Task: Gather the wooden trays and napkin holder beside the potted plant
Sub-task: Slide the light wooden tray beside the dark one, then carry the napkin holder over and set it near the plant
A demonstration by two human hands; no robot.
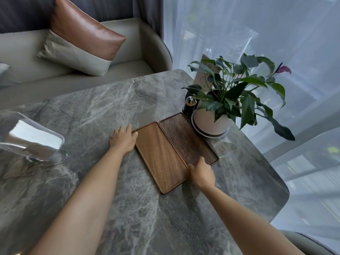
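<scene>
**Trays nearly home; holder still to come**

Taking the potted plant [213, 122] as the landmark: two wooden trays lie flat on the marble table [92, 107], side by side with their long edges touching. The dark tray [185, 138] is the nearer one to the plant, its far corner just beside the plant's saucer. The light tray [158, 155] lies on the side of the dark tray away from the plant.

The left hand [123, 139] lies flat and open, fingers spread, pressing against the light tray's far long edge; it grips nothing. The right hand [201, 173] sits at the near end of the trays, where the two meet, fingers curled over the edge. Whether it pinches a rim or only pushes cannot be told.

So the trays look all but placed: both are already next to the plant, and only a small nudge to square them seems left.

The napkin holder [33, 140], a shiny metal piece, stands well apart from the plant, at the far left of the table, untouched. Bringing it over is, by my judgement, the main part remaining.

A small dark jar [189, 105] stands just beside the pot, at the dark tray's far end, so the holder will need a spot clear of it.
</scene>
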